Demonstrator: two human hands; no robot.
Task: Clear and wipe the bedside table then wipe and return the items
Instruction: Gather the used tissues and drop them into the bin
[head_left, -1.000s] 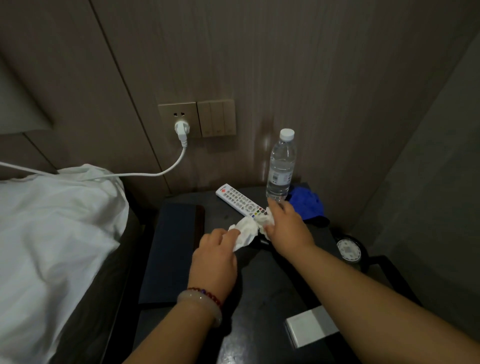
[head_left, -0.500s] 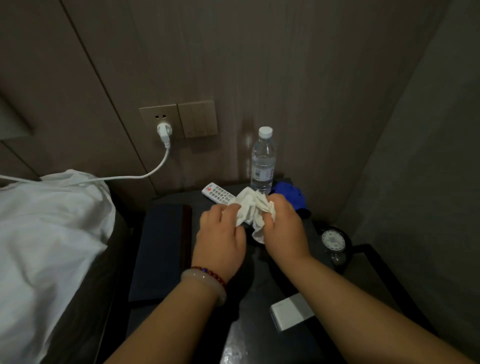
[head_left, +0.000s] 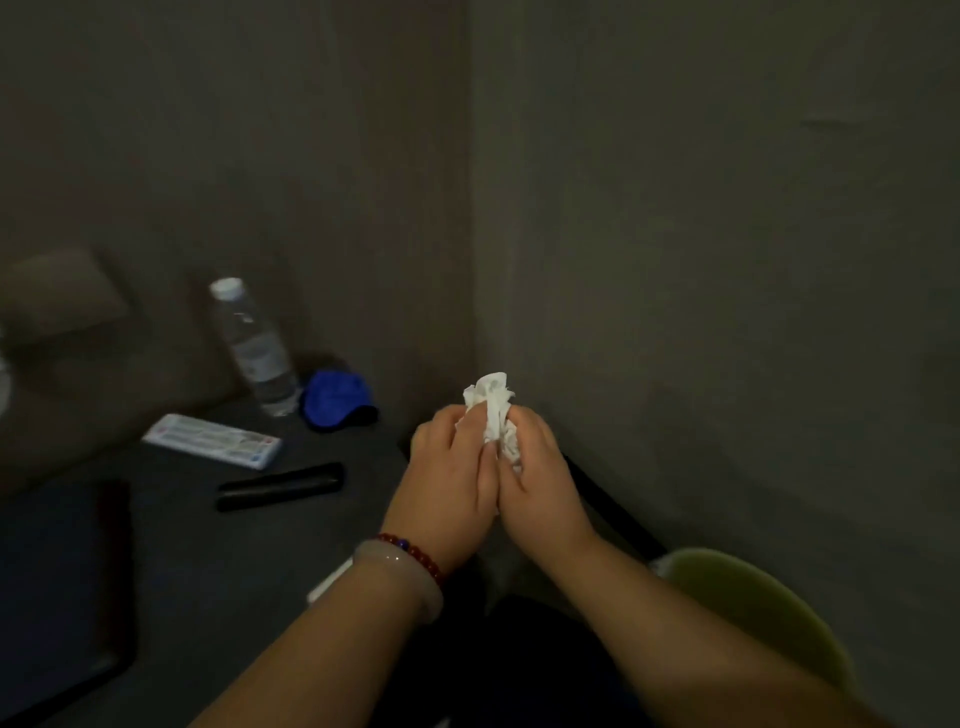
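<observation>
While my left hand (head_left: 448, 470) and right hand (head_left: 540, 475) have lifted off to the right of the worktop (head_left: 208, 551), both sets of fingers close on the crumpled tissue (head_left: 493, 410) — likely bound for disposal. Bottle (head_left: 254, 348), blue cloth (head_left: 335, 397), white remote (head_left: 213, 440), black remote (head_left: 280, 486) — on the dark worktop, dim corner, bare walls.

A dark bench (head_left: 208, 561) against the wall. On it, a clear bottle (head_left: 253, 347) stands at the back, a blue cloth (head_left: 335, 399) just beside it, a white remote (head_left: 212, 440) and a black bar-shaped object (head_left: 280, 487) nearer.
</observation>
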